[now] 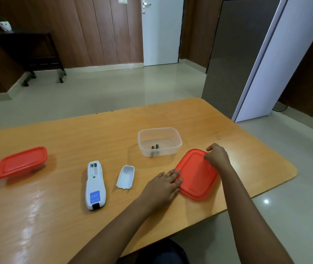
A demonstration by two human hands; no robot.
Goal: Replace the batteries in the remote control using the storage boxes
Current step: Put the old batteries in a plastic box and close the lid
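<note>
A white remote control (95, 186) lies face down on the table with its battery bay open and empty. Its white battery cover (126, 177) lies just to the right. Behind them stands an open clear storage box (159, 141) with two batteries (154, 148) inside. The box's red lid (196, 174) lies flat on the table to its right front. My right hand (217, 155) grips the lid's far right corner. My left hand (164, 184) rests flat with fingertips on the lid's left edge. A second box, closed with a red lid (21, 162), sits far left.
The wooden table (60, 134) has a rounded right end near the lid and a front edge close to my body. Beyond it are a tiled floor, a white door and a grey cabinet (233, 54) to the right.
</note>
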